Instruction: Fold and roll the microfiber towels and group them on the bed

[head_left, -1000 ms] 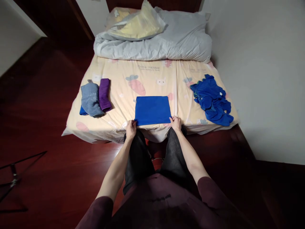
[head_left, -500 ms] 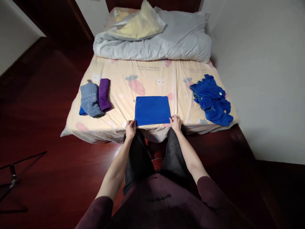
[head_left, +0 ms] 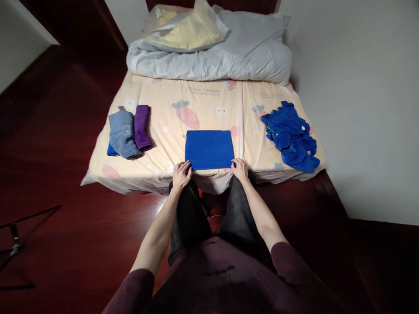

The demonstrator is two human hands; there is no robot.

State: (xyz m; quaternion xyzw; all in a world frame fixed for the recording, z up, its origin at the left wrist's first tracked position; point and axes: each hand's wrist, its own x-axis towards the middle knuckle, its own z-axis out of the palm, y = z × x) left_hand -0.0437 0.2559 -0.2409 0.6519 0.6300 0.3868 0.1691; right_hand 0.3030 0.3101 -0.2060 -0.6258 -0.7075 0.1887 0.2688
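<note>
Head view, cloth (head_left: 209, 149), left hand (head_left: 182, 175), right hand (head_left: 240, 169) at near corners, half-curled, grip unclear

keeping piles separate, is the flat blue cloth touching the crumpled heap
Apart: the head view shows patterned sheet between the flat cloth and the crumpled heap.

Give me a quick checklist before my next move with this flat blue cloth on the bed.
1. Blue cloth lying flat: ok.
2. Left hand at its near left corner: ok.
3. Right hand at its near right corner: ok.
4. Firm grip on both corners: cannot tell.
5. Grey cloth and purple cloth apart from it: ok.
6. Blue pile smoothed out: not ok, crumpled.
</note>
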